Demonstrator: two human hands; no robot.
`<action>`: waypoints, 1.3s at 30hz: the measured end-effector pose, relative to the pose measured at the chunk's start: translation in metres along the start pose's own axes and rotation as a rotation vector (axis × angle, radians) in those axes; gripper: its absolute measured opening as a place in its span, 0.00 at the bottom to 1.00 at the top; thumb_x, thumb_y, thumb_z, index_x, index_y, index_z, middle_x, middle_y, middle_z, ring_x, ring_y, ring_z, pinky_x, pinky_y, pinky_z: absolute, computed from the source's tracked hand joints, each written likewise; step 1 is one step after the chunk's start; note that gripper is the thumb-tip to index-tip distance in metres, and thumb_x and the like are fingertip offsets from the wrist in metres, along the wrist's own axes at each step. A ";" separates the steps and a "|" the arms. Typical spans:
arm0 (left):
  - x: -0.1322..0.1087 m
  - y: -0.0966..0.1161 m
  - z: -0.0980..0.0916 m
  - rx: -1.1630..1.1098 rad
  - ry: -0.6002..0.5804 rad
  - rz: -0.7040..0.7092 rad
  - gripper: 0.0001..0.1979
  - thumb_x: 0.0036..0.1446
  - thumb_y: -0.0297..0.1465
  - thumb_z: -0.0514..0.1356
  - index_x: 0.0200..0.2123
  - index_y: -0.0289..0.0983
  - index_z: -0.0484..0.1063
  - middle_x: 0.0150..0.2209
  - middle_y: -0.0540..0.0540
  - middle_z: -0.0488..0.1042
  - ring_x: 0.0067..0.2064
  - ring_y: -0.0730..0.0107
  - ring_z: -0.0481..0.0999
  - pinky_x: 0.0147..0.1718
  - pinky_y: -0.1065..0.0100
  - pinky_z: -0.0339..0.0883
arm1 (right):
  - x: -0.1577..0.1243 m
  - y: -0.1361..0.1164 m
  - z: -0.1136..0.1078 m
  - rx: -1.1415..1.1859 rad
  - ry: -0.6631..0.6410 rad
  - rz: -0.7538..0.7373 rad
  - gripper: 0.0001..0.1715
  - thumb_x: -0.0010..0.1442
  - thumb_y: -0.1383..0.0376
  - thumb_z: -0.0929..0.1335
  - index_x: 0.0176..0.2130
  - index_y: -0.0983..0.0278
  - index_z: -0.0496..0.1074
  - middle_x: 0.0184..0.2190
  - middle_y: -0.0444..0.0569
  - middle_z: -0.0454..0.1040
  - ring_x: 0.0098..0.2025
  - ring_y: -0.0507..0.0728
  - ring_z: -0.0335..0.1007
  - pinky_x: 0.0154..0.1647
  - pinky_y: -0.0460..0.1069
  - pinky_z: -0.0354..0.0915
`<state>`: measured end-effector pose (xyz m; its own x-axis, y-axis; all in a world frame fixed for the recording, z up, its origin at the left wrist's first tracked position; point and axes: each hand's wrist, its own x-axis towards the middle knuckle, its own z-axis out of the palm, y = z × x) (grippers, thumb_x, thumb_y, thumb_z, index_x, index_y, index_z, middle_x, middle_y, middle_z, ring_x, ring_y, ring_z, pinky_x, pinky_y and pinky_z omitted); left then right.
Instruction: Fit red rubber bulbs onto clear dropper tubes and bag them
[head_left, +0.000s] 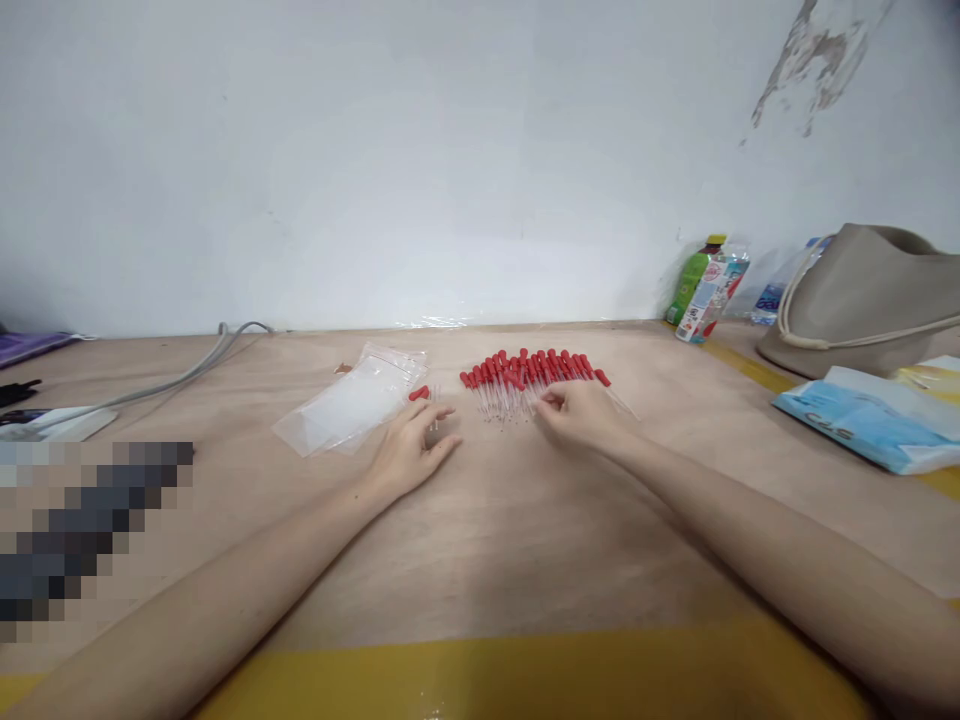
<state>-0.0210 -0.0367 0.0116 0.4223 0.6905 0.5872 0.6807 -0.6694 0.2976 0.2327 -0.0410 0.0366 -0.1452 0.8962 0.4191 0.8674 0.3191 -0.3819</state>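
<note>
A row of thin clear droppers with red bulbs (pixel 525 372) lies on the table, tips toward me. At the lower right of that row, my right hand (pixel 574 415) is closed, fingertips pinched among the clear stems; what they hold is too small to make out. My left hand (pixel 416 445) rests to the left of the row, thumb and fingers apart. Just beyond its fingers lie a few red-bulbed pieces (pixel 418 393), partly hidden by the hand. Clear flat plastic bags (pixel 349 400) are fanned out to the left, next to that hand.
Grey cables (pixel 191 375) cross the back left. A pixelated dark object (pixel 90 530) lies at the left edge. Bottles (pixel 705 290) stand at the back right, beside a grey-beige bag (pixel 862 290) and a blue packet (pixel 862 420). A yellow band (pixel 450 680) runs along the front.
</note>
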 end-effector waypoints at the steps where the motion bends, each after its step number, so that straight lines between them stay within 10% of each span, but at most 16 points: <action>1: 0.001 -0.002 0.000 0.025 0.002 -0.004 0.14 0.52 0.34 0.58 0.43 0.37 0.68 0.39 0.44 0.69 0.43 0.64 0.69 0.41 0.63 0.66 | 0.008 0.004 0.001 0.004 0.042 0.111 0.15 0.54 0.60 0.63 0.20 0.63 0.69 0.20 0.44 0.71 0.24 0.52 0.64 0.32 0.49 0.54; 9: 0.002 -0.018 -0.001 0.125 0.047 -0.049 0.13 0.52 0.34 0.57 0.41 0.37 0.68 0.38 0.44 0.67 0.42 0.62 0.68 0.43 0.61 0.62 | 0.047 0.020 0.024 -0.134 0.152 0.378 0.15 0.52 0.60 0.62 0.19 0.63 0.69 0.22 0.49 0.73 0.31 0.59 0.68 0.38 0.54 0.53; 16: 0.009 -0.034 -0.003 0.221 0.074 -0.155 0.13 0.53 0.34 0.56 0.41 0.37 0.69 0.39 0.43 0.67 0.44 0.59 0.66 0.45 0.59 0.62 | 0.040 0.018 0.033 -0.108 0.235 0.291 0.12 0.53 0.57 0.62 0.30 0.63 0.69 0.27 0.47 0.74 0.32 0.58 0.68 0.42 0.56 0.50; 25: 0.013 -0.052 0.005 0.225 -0.098 -0.162 0.18 0.57 0.31 0.49 0.49 0.35 0.68 0.52 0.40 0.64 0.56 0.57 0.61 0.54 0.57 0.56 | 0.026 -0.068 0.074 -0.078 0.075 -0.129 0.12 0.56 0.59 0.62 0.31 0.63 0.70 0.31 0.47 0.74 0.35 0.55 0.66 0.41 0.53 0.45; 39: 0.014 -0.047 -0.004 0.227 -0.004 -0.225 0.07 0.52 0.31 0.54 0.33 0.39 0.71 0.36 0.48 0.74 0.37 0.64 0.73 0.37 0.65 0.65 | 0.036 -0.084 0.090 -0.140 0.055 -0.149 0.14 0.57 0.58 0.60 0.33 0.60 0.72 0.36 0.50 0.71 0.41 0.58 0.59 0.42 0.55 0.44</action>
<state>-0.0497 0.0033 0.0083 0.2483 0.8154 0.5229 0.8732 -0.4221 0.2435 0.1118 -0.0073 0.0096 -0.2534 0.8229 0.5085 0.8965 0.3973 -0.1962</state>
